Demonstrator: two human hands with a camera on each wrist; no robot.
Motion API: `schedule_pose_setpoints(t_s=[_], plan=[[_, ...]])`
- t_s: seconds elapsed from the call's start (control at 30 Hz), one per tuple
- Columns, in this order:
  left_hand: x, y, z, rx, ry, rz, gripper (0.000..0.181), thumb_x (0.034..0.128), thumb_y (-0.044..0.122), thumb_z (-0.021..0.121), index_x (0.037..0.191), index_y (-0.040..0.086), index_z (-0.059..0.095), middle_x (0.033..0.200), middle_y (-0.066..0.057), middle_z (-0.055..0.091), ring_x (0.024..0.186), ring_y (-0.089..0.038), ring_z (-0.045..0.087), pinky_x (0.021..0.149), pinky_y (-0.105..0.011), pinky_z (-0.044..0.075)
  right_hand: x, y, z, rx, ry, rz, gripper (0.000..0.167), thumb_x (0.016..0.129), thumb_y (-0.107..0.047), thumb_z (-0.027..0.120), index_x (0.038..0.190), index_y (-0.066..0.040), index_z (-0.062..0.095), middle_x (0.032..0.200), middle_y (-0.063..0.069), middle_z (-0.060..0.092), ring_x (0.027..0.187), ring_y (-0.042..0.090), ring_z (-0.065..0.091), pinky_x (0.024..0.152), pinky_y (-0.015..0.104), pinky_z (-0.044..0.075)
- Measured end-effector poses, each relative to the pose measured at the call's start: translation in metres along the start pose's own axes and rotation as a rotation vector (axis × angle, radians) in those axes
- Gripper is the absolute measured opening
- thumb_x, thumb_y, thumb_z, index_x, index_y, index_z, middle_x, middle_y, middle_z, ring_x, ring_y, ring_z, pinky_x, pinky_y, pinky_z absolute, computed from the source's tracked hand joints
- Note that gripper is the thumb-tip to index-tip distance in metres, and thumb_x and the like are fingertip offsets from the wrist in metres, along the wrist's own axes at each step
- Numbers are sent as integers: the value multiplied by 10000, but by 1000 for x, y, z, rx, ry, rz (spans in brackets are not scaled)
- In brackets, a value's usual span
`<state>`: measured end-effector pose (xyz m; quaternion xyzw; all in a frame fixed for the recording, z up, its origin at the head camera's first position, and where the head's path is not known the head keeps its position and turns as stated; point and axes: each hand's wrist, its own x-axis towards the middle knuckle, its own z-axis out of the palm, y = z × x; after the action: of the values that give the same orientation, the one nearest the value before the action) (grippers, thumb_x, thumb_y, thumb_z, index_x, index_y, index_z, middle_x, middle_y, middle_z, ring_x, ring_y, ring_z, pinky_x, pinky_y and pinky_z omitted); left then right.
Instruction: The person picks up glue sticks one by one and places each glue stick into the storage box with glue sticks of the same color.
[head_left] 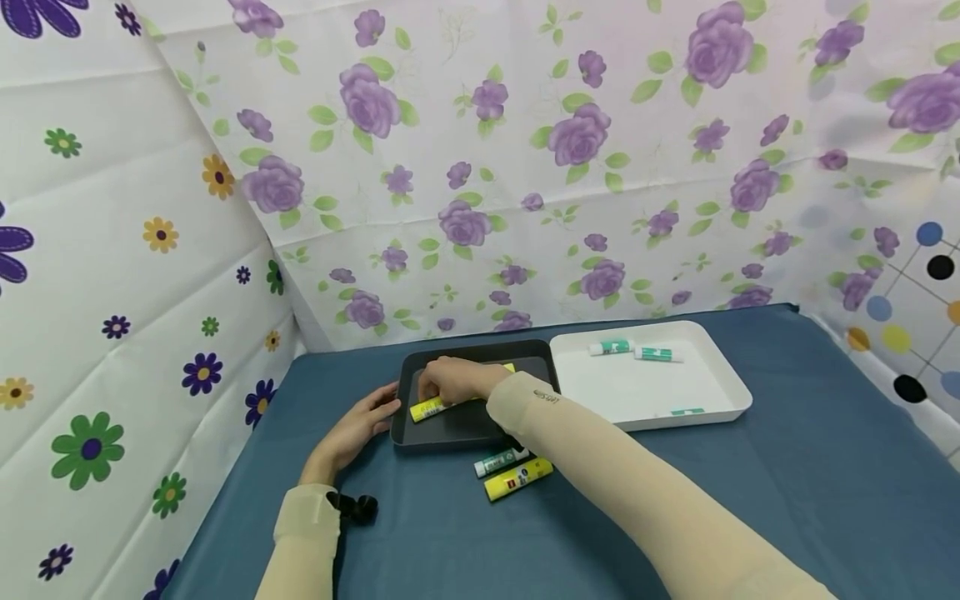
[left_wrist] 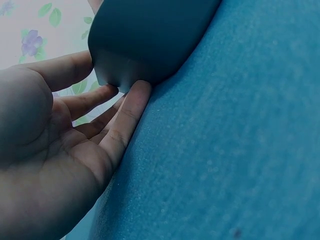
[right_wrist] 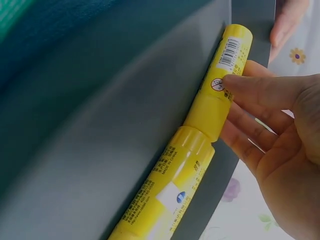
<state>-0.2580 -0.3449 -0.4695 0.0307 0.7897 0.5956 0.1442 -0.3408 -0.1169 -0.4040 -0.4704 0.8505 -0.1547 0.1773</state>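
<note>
In the black tray (head_left: 478, 430), my right hand (head_left: 459, 380) pinches a yellow glue stick (right_wrist: 225, 65) between thumb and fingers. End to end with it lies a second yellow glue stick (right_wrist: 167, 192), mostly behind the right hand in the head view. My left hand (head_left: 358, 429) is at the tray's left side, its nearly straight fingers (left_wrist: 127, 112) touching the outer wall at a corner. In front of the tray, a green-and-white glue stick (head_left: 498, 462) and another yellow glue stick (head_left: 519, 479) lie side by side, close to the right forearm.
A white tray (head_left: 622, 396) adjoins the black one on the right. Two green-and-white glue sticks (head_left: 658, 355) lie near its back, and a green patch (head_left: 687, 412) shows at its front wall. Blue cloth (head_left: 450, 550) covers the table; a flowered curtain (head_left: 465, 167) hangs behind.
</note>
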Motion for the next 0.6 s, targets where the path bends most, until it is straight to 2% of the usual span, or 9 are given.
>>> schedule_pose_setpoints(t_s=[0.3, 0.47, 0.6], plan=[[1, 0, 0, 14, 22, -20, 649, 1128, 336, 490, 1673, 110, 218, 1647, -193, 300, 1503, -374, 331, 1220, -572, 322, -7, -3, -8, 34, -8, -4, 389, 956, 126, 611, 1199, -128, 775, 1126, 37, 695, 993, 133, 624, 877, 282, 549], [2, 1, 1, 19, 27, -32, 648, 1128, 337, 490, 1673, 116, 218, 1645, -188, 296, 1505, -372, 326, 1217, -575, 322, -14, -4, -13, 42, -21, 9, 391, 977, 105, 609, 1248, -135, 757, 1206, 45, 682, 1064, 146, 626, 910, 293, 553], [2, 1, 2, 22, 24, -34, 653, 1128, 333, 491, 1675, 112, 209, 1644, -195, 294, 1503, -374, 327, 1219, -578, 317, -24, 0, -20, 69, 0, -7, 397, 987, 99, 593, 1291, -109, 740, 1284, 42, 677, 1147, 184, 639, 953, 301, 555]])
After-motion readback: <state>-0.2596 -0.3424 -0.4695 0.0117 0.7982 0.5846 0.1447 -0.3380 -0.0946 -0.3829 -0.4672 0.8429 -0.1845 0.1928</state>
